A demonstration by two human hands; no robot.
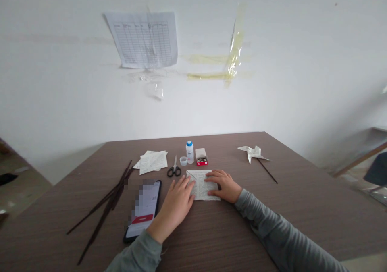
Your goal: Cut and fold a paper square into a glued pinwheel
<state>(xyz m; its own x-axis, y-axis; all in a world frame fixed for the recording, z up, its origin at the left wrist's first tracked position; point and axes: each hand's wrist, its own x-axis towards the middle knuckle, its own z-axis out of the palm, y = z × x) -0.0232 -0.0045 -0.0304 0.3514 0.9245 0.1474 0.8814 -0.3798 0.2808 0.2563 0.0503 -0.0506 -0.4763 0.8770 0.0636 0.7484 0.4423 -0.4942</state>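
Observation:
A square sheet of paper point(201, 185) covered in writing lies flat on the table, with a diagonal line showing near its upper left corner. My left hand point(178, 197) rests over its left edge, fingers stretched out. On the right side, my right hand point(225, 185) lies on the same sheet with its fingers spread. Just beyond the paper are black-handled scissors point(174, 170), a small clear cup point(183, 160), a white bottle with a blue cap point(190, 152) and an open red and white box point(201, 157) of small metal pieces.
A phone point(143, 211) lies left of my left hand. Dark thin sticks point(110, 195) cross farther left, near several paper squares point(153, 162). A paper pinwheel point(254, 152) on a stick lies at right. The wall point(205, 111) stands behind the table.

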